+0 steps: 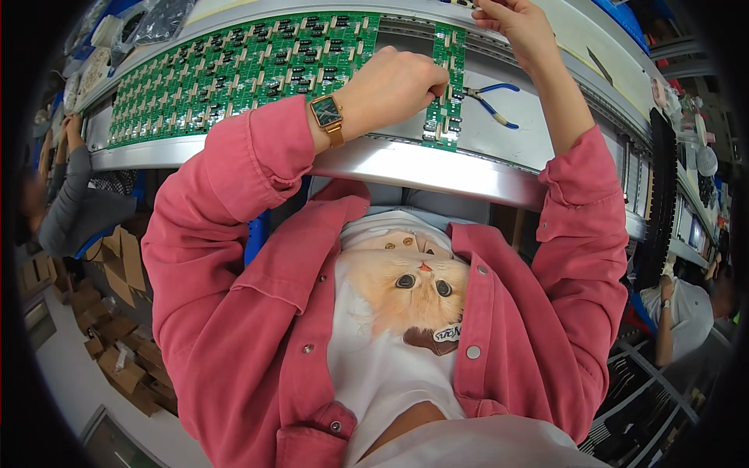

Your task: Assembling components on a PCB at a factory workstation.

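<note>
Narrow green circuit-board strip (451, 100) is lying crosswise, silver front rail (437, 168) running past its near end. Left hand (402, 78) is reaching over the strip's left edge, fingers curling together; cannot tell if they're gripping it. Right hand (515, 25) is hovering beyond the strip's far right, fingertips bunching close, hold unclear. Pliers (499, 118) are lying just right of the strip; green boards (250, 70) are spreading left.
</note>
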Motion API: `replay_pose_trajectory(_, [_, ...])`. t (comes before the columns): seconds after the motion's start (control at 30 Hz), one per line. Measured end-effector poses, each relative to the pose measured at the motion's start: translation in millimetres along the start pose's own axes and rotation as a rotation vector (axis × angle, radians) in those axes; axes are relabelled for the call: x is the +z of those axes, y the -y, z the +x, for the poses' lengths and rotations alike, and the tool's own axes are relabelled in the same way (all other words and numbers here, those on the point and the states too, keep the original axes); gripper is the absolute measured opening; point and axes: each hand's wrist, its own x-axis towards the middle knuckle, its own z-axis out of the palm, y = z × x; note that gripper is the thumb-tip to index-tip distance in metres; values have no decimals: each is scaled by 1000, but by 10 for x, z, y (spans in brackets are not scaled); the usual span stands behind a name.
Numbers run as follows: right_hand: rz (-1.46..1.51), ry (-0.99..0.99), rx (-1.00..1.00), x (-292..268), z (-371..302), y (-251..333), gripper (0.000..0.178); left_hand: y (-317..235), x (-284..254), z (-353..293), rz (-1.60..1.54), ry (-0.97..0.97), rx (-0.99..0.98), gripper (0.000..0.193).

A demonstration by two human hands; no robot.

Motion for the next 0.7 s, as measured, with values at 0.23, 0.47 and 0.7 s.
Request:
replay_pose_trajectory(0.23, [-58, 122, -15, -4, -142, 12, 17, -13, 2, -1, 43, 13, 10, 5])
replay_pose_trajectory(0.47, [-84, 227, -87, -220, -381, 32, 18, 95, -163, 246, 61, 52, -124, 11])
replay_pose_trajectory(0.7, [-347, 238, -115, -162, -615, 73, 17, 1252, -61, 778, 162, -118, -200, 16])
